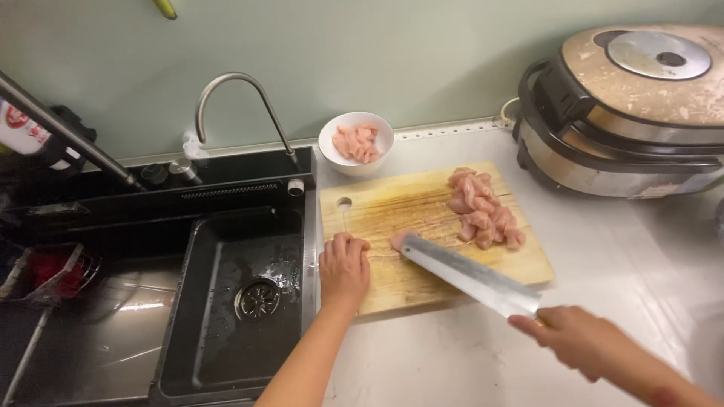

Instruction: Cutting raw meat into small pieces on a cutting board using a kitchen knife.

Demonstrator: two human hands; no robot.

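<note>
Left hand (345,265) clenched, knuckles on wooden cutting board (377,218); right hand (577,341) grasping cleaver (467,275), tip at meat piece (398,240); cut meat pile (483,209) at 2 o'clock; bowl (356,140) at 12

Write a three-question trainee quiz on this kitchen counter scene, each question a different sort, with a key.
1. True or false: the cleaver is in the left hand.
2. Where do most of the cut raw meat pieces lie? A) in the sink B) on the far right part of the wooden cutting board C) on the rice cooker
3. Fill in: behind the board stands a white ___ holding more meat.

Key
1. False: the right hand grips its handle, and the left hand rests knuckles-up on the board's near left edge.
2. B
3. bowl
</note>
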